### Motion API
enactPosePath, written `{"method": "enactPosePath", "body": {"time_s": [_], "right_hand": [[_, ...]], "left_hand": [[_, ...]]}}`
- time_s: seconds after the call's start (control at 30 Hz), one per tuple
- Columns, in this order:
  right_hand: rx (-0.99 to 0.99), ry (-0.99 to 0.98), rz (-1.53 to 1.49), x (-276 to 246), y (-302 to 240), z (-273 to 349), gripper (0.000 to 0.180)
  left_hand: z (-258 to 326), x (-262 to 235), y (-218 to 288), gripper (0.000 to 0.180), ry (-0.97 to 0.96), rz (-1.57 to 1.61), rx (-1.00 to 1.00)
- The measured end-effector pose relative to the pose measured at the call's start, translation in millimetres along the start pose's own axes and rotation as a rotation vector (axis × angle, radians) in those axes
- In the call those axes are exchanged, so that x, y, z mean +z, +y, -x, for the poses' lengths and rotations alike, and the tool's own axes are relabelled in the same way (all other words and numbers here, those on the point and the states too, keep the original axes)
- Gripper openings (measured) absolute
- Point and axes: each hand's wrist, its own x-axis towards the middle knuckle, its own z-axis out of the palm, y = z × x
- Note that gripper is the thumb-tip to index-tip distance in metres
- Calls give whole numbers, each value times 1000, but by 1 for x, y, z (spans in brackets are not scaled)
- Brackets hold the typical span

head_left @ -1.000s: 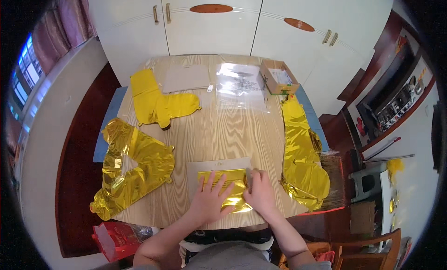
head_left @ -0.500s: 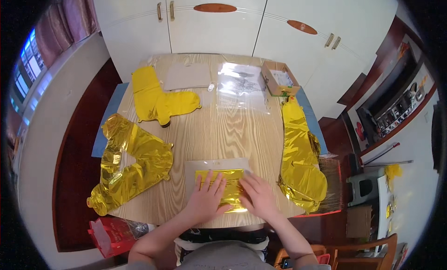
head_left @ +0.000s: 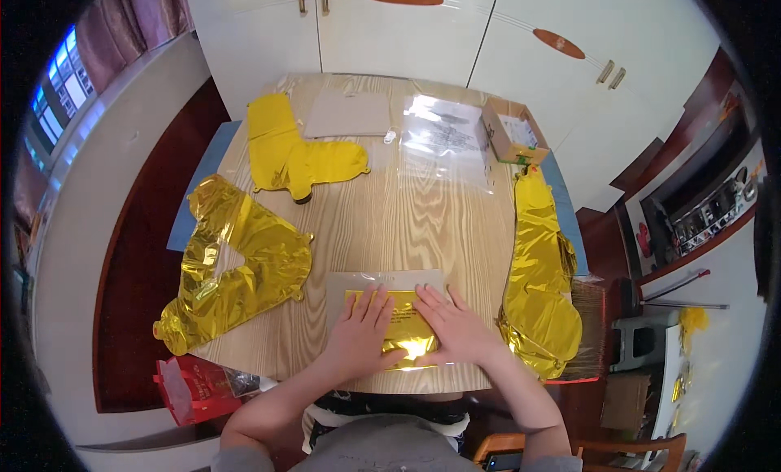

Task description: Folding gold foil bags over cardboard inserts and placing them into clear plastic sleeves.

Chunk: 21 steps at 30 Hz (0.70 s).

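Note:
A folded gold foil balloon (head_left: pixel 404 324) with dark print lies near the table's front edge, on top of a grey card (head_left: pixel 338 283) that looks to be in a clear sleeve. My left hand (head_left: pixel 364 329) presses flat on the foil's left part, fingers stretched out. Over its right part lies my right hand (head_left: pixel 457 329), fingers spread and pointing forward. Both thumbs rest close to the foil's near edge. Neither hand grips anything. The palms hide both sides of the foil.
Flattened gold foil balloons lie left (head_left: pixel 236 268), far left (head_left: pixel 281 150) and right (head_left: pixel 543 277). At the back are a grey card (head_left: pixel 350 114), a clear plastic sleeve (head_left: pixel 446 142) and a cardboard box (head_left: pixel 517 132). A red bag (head_left: pixel 191 391) stands below the table's left edge.
My right hand has shifted inward and lies flatter over the foil's right part. My left hand stays pressed on the left part. The whole view has shifted slightly.

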Motion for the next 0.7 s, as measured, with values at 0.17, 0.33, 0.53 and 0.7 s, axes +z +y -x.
{"method": "enactPosePath", "body": {"time_s": [0.17, 0.33, 0.53, 0.7], "right_hand": [[1, -44, 53, 1, 2, 1, 113], [1, -37, 48, 2, 4, 2, 114], [7, -26, 60, 2, 3, 4, 113], [17, 19, 84, 9, 3, 7, 104]], "left_hand": [[1, 0, -2, 105, 16, -7, -65], [9, 1, -15, 109, 4, -9, -182], [16, 1, -26, 94, 133, 39, -292], [14, -1, -46, 69, 436, 761, -448]]}}
